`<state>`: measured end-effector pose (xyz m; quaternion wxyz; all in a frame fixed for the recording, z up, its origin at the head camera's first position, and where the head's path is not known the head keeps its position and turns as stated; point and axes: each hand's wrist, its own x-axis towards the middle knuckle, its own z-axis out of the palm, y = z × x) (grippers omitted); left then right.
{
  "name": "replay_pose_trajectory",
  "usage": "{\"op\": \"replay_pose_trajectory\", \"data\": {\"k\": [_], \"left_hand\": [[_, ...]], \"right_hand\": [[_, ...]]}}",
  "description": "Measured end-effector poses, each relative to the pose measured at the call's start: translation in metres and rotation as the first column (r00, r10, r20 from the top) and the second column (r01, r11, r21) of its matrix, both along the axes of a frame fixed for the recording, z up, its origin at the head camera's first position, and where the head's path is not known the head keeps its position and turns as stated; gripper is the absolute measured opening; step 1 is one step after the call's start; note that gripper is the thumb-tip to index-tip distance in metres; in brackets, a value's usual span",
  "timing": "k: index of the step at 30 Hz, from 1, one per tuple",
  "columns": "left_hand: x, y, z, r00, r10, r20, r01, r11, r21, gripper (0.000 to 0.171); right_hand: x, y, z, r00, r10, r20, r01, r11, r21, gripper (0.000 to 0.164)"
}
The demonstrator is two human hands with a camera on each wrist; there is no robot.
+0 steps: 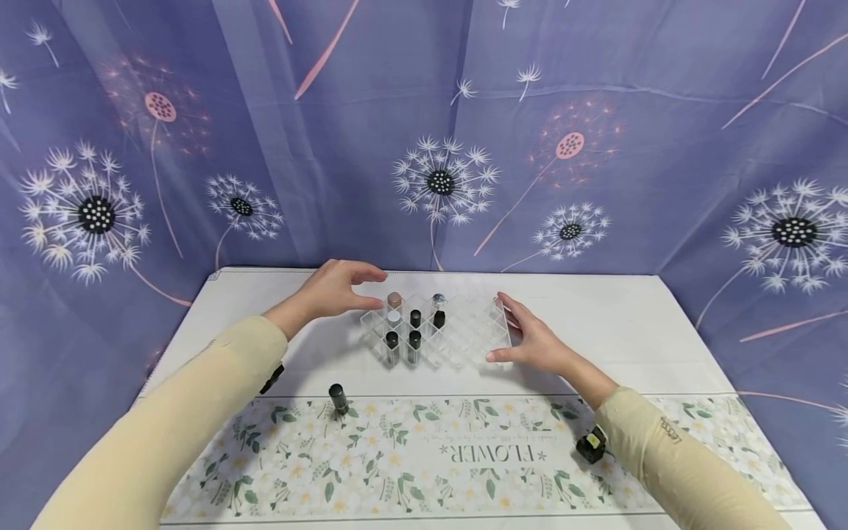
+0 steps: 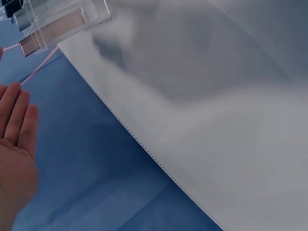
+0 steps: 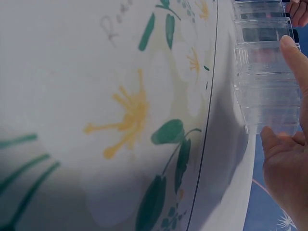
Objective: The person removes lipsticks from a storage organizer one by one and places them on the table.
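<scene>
A clear plastic lipstick organizer (image 1: 467, 331) with diamond-shaped compartments stands on the white tabletop. Several lipstick tubes fill its left half, among them a black-capped lipstick (image 1: 392, 340) at the front and a brown-pink one (image 1: 394, 300) at the back. Beside the left end, my left hand (image 1: 334, 288) is held with straight fingers and thumb spread apart, holding nothing. My right hand (image 1: 535, 344) spans the right end, its thumb at the front corner and its fingers at the back corner; the right wrist view shows its fingertips (image 3: 267, 132) right at the clear wall.
A separate black lipstick tube (image 1: 338, 398) stands nearer to me, left of the organizer. A floral printed strip (image 1: 371, 471) with the word FLOWER crosses the front of the table. Behind hangs a blue-purple dandelion curtain (image 1: 371, 147).
</scene>
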<state>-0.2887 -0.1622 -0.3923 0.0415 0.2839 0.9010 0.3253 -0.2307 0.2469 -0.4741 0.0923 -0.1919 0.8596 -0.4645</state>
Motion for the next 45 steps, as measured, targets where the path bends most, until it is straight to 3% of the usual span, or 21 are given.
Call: {"op": "replay_pose_trajectory", "data": {"k": [15, 31, 45], "left_hand": [[-0.012, 0.01, -0.01, 0.999, -0.026, 0.019, 0.026, 1.0, -0.012, 0.05], [-0.015, 0.016, -0.017, 0.999, -0.012, 0.033, 0.013, 0.999, -0.033, 0.044], [-0.015, 0.021, -0.023, 1.0, -0.006, -0.008, 0.006, 0.999, -0.032, 0.039]], "right_hand": [[-0.002, 0.001, 0.0, 1.0, 0.006, 0.003, -0.006, 1.0, -0.004, 0.123], [-0.001, -0.001, 0.002, 1.0, 0.005, 0.004, -0.005, 1.0, -0.009, 0.123], [0.0, 0.0, -0.002, 1.0, -0.005, 0.011, 0.005, 1.0, -0.003, 0.123]]}}
